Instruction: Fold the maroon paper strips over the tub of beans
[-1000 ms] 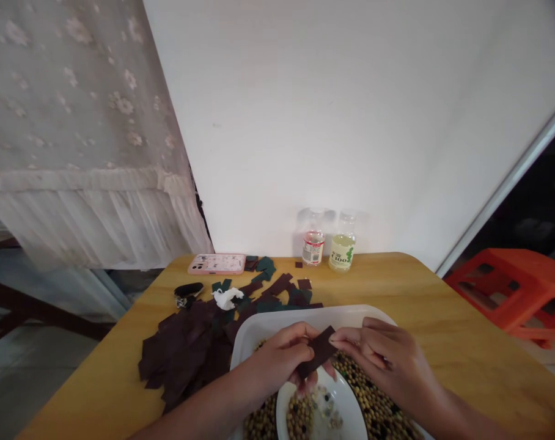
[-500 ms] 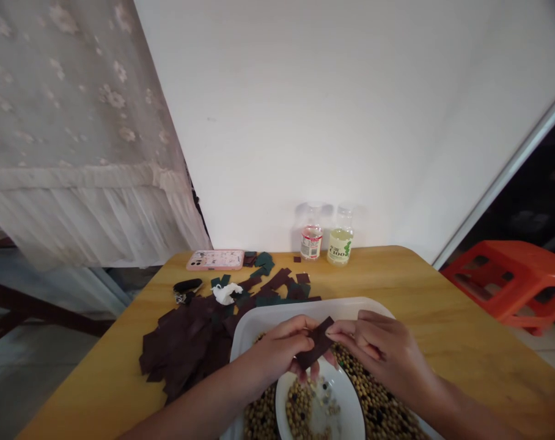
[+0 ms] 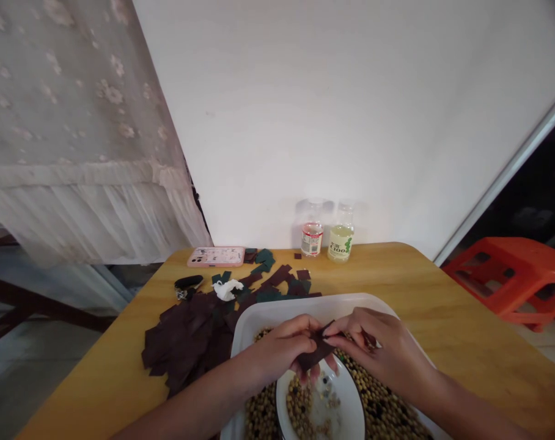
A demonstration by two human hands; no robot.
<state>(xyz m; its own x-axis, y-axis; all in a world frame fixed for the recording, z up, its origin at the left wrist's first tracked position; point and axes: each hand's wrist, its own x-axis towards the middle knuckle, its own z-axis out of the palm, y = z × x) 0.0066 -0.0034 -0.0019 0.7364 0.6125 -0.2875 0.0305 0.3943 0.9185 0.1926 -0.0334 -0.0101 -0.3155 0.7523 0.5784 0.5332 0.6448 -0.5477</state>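
When pinching so thin an edge, hold the dark piece steady above the bowl

Clasp it between thumb and fingers of the left hand, as now: thumb pressed on top, fingertips spread underneath. With the right hand, pinch the far end between thumb and forefinger, also as now. Folding, peeling or merely pressing: too small to tell. Probably best to work with the fingertips alone, easing the edge gently rather than tugging against the opposite grip, and bracing from below to prevent buckling.

As for material, matt, flat, roughly rectangular and maroon-brown, apparently bendable, like cloth or thin leather. Similar in look to the loose heap on the wooden bench, off to the left. Beyond that, dark green scraps with crisp corners, plus a crumpled white wad, seemingly soft.

By contrast, smooth and glossy white for the bowl, round-rimmed, seated inside a pale tray with rounded corners. In both, small round grains, mostly tan, some dark, pebbly in texture and likely quick to roll. Against the wall, two clear bottles, hard and slick; farther left, a flat phone in a pink case.
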